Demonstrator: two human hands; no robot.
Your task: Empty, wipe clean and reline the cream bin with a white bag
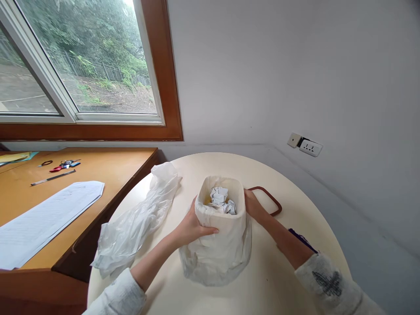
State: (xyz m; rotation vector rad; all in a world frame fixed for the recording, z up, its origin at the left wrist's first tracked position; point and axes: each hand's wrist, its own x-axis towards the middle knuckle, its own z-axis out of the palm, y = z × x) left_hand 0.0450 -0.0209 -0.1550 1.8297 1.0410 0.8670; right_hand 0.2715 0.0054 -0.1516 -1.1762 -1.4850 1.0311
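Observation:
A small white trash bin [216, 251] stands upright on the round table, with a thin translucent bag [193, 258] draped over its rim and hanging loose round its outside. Crumpled white paper [219, 194] lies inside. My left hand [193, 225] grips the bin's left side near the top, thumb stretched across the front. On the right, my right hand [252, 204] holds the bagged rim; its fingertips are hidden behind the bin. Just beyond that hand lies a brown rounded frame [277, 205], flat on the table. Left of the bin, a crumpled clear plastic bag [138, 223] is spread out.
The round cream table [278, 280] meets the wall at the back. A dark purple item [302, 239] lies partly behind my right forearm. On the wooden desk [118, 162] at left are paper sheets [52, 218], a pen [53, 177] and keys [67, 164].

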